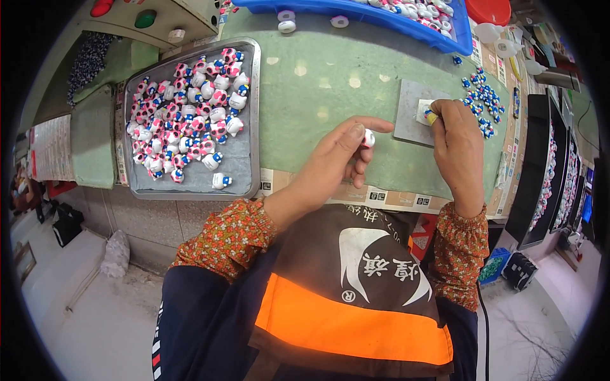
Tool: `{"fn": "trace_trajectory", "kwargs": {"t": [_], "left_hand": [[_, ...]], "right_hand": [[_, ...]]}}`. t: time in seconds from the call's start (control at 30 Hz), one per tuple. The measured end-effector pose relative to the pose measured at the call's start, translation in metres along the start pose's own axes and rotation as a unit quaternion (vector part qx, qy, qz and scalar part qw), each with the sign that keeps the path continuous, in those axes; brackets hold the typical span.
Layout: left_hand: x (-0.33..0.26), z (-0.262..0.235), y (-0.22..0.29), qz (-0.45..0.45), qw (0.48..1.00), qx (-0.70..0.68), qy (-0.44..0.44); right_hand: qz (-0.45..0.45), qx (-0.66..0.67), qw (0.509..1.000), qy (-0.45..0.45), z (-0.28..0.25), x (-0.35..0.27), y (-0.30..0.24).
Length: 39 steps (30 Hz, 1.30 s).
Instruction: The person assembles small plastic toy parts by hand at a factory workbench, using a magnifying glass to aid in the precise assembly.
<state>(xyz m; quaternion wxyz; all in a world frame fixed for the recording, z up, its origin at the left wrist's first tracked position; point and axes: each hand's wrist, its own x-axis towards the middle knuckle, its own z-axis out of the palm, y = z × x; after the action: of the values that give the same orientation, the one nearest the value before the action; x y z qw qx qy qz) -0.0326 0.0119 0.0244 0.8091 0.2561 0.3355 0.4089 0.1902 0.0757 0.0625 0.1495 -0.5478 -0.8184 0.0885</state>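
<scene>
Big metal tray (244, 114) at 10 o'clock is heaped with little pink-and-white figures (187, 114). Grey pad (410, 108) sits at 2 o'clock — right hand (457, 149) pinches a yellow-tipped tool (431, 118) onto it. Left hand (337, 159) grips one small white figure (368, 138), dead center. Looks like the dab-on step; next needs a steady touch to the piece.

Beside the grey pad (413, 120), we cannot make out the small piece under our right hand (456, 149).

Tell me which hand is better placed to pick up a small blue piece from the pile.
Right. The right hand rests at the grey pad, beside the blue pieces; the left hand pinches a white figure, farther away.
</scene>
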Motion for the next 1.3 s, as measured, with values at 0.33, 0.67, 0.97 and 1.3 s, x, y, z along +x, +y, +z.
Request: {"fn": "trace_trajectory", "kwargs": {"t": [0.33,0.67,0.97,1.3], "left_hand": [[0.006,0.004,-0.013,0.005,0.999,-0.024,0.045],[0.005,0.011,-0.021,0.063,0.995,-0.003,0.073],[0.005,0.011,-0.039,0.164,0.977,0.104,0.089],[0.004,0.005,-0.049,0.255,0.936,0.216,0.114]], "right_hand": [[0.002,0.041,0.999,0.013,-0.005,0.001,-0.001],[0.127,0.406,0.905,-0.021,0.009,-0.038,-0.058],[0.149,0.440,0.885,0.025,0.029,-0.045,-0.075],[0.137,0.457,0.871,0.118,0.053,-0.054,-0.090]]}}
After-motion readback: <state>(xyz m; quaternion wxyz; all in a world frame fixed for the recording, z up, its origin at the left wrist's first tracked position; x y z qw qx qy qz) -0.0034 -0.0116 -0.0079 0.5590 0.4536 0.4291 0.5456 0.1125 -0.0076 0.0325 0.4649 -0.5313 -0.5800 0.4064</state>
